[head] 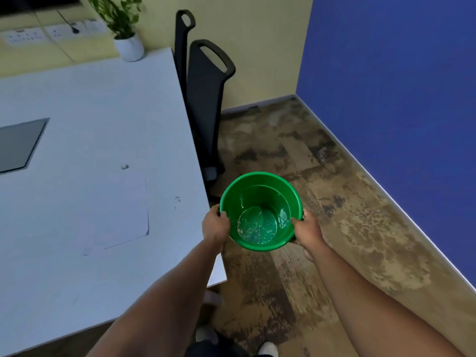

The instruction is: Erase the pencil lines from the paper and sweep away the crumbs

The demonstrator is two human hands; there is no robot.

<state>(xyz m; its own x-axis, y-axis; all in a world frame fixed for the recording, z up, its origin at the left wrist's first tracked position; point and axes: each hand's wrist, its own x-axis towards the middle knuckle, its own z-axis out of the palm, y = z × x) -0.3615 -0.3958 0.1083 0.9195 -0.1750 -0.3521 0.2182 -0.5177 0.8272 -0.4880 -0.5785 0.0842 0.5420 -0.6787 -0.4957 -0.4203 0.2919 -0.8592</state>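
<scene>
While the left hand (215, 225) and right hand (306, 231) each grip opposite sides of the green bucket's (260, 181) rim, just off the white table's (90, 104) right edge, the paper (121, 215) lies on that table with a few crumbs (177, 200) beside it.

Green bucket (260, 211) gripped at its rim by left hand (215, 225) and right hand (307, 231), just right of the worktop (90, 112); paper (118, 215) lying there, crumbs (257, 229) inside.
</scene>
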